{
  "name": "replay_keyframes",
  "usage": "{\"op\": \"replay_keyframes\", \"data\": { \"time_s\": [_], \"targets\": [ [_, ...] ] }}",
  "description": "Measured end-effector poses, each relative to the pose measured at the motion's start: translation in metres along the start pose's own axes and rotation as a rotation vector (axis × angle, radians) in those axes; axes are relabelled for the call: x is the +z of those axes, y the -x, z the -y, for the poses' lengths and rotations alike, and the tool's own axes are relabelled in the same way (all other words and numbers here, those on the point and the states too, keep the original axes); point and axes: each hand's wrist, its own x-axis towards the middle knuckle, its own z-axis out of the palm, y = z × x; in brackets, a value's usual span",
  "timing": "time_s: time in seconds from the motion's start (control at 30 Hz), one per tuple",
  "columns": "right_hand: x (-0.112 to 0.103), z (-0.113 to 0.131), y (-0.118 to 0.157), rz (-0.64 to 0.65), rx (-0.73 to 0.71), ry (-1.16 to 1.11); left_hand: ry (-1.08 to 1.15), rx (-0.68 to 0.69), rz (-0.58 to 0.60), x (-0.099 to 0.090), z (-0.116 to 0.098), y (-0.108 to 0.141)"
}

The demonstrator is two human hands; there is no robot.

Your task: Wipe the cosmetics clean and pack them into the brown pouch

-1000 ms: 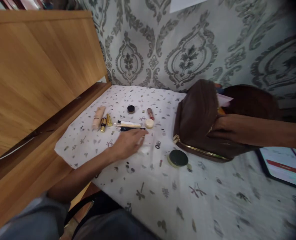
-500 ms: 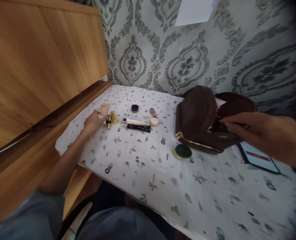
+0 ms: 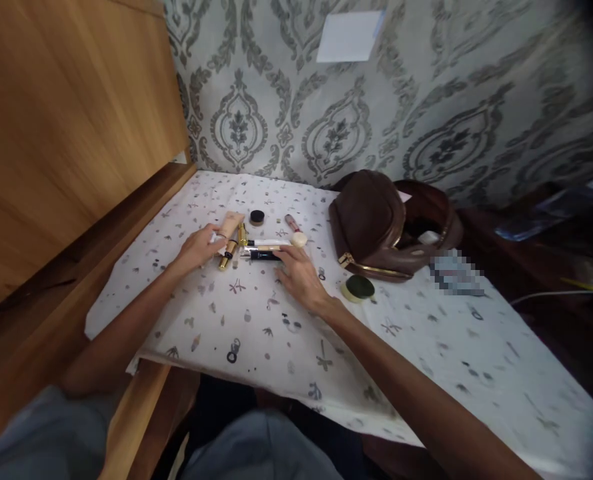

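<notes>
My left hand (image 3: 196, 249) is closed around the capped end of a beige squeeze tube (image 3: 233, 222). Against its fingertips lie a black-and-gold tube (image 3: 229, 254) and a small gold piece (image 3: 242, 234). My right hand (image 3: 300, 275), palm down, rests its outstretched fingers on the right ends of a black tube (image 3: 263, 255) and the slim pale sticks (image 3: 266, 243) beside it, partly covering them. A round cream-coloured item (image 3: 299, 239) sits just past those fingers, near a small pinkish tube (image 3: 292, 223). Behind the row stands a small black-lidded jar (image 3: 257, 217).
A brown leather bag (image 3: 369, 213) stands unzipped at the right, with something white inside. In front of it is a green-lidded round jar (image 3: 359, 288). A blurred-out object (image 3: 456, 273) lies right of the bag. A wooden cabinet (image 3: 76, 100) borders the left side.
My right hand has left the bag and come left onto the black tube and sticks. My left hand has shifted the beige tube rightward, closer to the gold pieces. The view has turned right.
</notes>
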Motion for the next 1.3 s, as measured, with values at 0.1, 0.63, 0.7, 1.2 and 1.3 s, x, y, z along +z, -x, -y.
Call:
{"op": "replay_keyframes", "data": {
  "time_s": [0.1,0.63,0.7,1.2,1.3],
  "targets": [
    [0.012,0.005,0.003,-0.040,0.067,0.021,0.042,0.077,-0.095,0.005,0.005,0.001],
    [0.019,-0.008,0.008,-0.198,0.351,-0.183,-0.414,0.573,-0.051,0.027,-0.070,0.030],
    [0.016,-0.007,0.009,-0.189,0.421,-0.304,-0.412,0.584,-0.076,0.031,-0.067,0.030],
    [0.006,0.007,0.025,-0.115,0.407,-0.505,0.003,0.780,-0.338,0.066,-0.125,0.047],
    [0.002,0.001,0.030,-0.072,0.399,-0.475,-0.051,0.741,-0.326,0.082,-0.115,0.036]
  ]
}}
